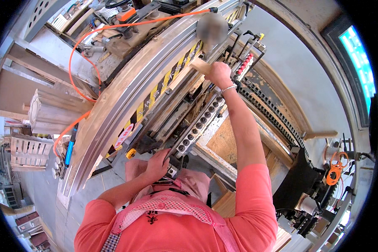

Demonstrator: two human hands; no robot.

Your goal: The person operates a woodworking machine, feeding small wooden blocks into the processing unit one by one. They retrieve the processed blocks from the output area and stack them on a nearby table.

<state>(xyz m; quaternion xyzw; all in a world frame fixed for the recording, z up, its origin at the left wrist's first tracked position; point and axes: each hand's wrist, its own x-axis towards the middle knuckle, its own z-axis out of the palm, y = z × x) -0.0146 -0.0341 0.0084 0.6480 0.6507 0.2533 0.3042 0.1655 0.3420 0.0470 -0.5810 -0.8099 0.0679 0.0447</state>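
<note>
Quickly: right hand point(219, 74) closed round one end of a wooden piece point(200, 66), up at the machine's far part, near the striped strip point(157, 93). Piece is pale, plain, straight-edged, light tan. Left hand point(157, 166) low by the near end of the rail with round black knobs point(195, 128); fingers bent, can't tell if it grips anything. Writing: dark characters along the yellow-black strip; red-and-white oval sticker point(124, 135) lettered; dark characters on the pink apron point(172, 204); bright cyan screen point(357, 63), text too blurred.
</note>
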